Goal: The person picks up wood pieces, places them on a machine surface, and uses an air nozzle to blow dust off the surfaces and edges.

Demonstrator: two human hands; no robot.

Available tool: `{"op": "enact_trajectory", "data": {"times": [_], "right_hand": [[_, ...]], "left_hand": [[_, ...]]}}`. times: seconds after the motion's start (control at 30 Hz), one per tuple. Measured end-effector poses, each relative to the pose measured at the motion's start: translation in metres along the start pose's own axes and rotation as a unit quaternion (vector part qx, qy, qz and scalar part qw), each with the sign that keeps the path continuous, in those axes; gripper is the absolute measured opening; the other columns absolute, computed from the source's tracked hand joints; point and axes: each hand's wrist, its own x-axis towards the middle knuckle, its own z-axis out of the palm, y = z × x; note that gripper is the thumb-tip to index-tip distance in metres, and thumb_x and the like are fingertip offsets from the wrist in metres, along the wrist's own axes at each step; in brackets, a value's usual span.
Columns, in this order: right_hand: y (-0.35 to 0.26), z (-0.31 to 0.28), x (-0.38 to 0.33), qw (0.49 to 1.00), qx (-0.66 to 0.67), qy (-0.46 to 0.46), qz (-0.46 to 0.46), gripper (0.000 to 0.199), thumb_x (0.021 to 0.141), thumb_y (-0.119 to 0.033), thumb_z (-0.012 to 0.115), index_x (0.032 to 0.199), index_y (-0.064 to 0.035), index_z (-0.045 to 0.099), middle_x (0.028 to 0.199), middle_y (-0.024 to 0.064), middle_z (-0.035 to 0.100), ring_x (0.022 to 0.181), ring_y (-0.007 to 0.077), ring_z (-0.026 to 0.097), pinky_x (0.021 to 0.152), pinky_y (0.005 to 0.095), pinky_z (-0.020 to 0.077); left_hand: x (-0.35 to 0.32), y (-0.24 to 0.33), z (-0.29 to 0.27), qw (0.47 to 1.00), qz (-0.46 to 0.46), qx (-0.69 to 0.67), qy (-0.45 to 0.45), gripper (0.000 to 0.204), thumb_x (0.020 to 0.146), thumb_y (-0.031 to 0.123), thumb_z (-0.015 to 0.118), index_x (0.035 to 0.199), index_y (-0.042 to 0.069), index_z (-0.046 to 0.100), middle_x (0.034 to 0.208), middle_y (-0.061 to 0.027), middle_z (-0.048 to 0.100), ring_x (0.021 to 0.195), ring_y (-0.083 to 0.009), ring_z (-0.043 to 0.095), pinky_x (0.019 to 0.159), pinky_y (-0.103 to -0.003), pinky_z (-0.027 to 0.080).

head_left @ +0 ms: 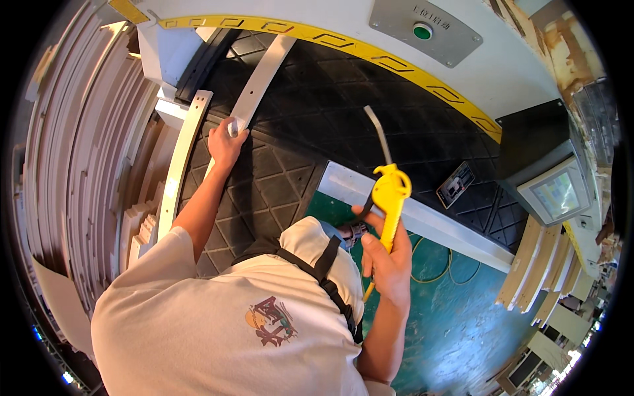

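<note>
My right hand (391, 267) is wrapped round the handle of a yellow air blow gun (391, 191). Its thin bent metal nozzle (378, 132) points away from me, over the black quilted mat. On the left, my left hand (226, 144) is closed on a long pale wooden strip (264, 72), which runs away toward the machine's yellow edge. Something small and shiny shows by the fingers, too unclear to name. Just left of that hand lies another pale strip (181, 158) with small holes near its far end.
Stacked long boards (86, 158) fill the left side. Ahead is a white machine beam with a yellow edge band (343, 43) and a green button (422, 31). A screen panel (555, 198) stands at right, above more boards (531, 264). A hose (456, 277) loops over the green floor.
</note>
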Motion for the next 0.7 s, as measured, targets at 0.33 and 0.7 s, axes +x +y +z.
{"op": "enact_trajectory", "data": {"times": [0.33, 0.7], "right_hand": [[-0.067, 0.055, 0.033, 0.984, 0.100, 0.062, -0.131, 0.067, 0.090, 0.007, 0.046, 0.156, 0.0071, 0.032, 0.153, 0.0252, 0.052, 0.048, 0.0071, 0.050, 0.046, 0.0213, 0.0438], [-0.074, 0.060, 0.042, 0.982, 0.118, 0.097, -0.115, 0.063, 0.091, 0.007, 0.049, 0.153, 0.0058, 0.036, 0.151, 0.0221, 0.056, 0.046, 0.0054, 0.044, 0.041, 0.0213, 0.0403]], "left_hand": [[0.001, 0.002, -0.002, 0.999, -0.002, -0.018, 0.031, 0.056, 0.070, 0.034, 0.090, 0.120, 0.015, 0.073, 0.098, -0.0198, 0.071, 0.098, -0.0387, 0.066, 0.088, -0.048, 0.054], [-0.003, 0.006, -0.004, 0.999, 0.007, -0.038, 0.030, 0.055, 0.073, 0.036, 0.089, 0.121, 0.013, 0.072, 0.098, -0.0178, 0.071, 0.096, -0.0369, 0.065, 0.088, -0.047, 0.053]]}}
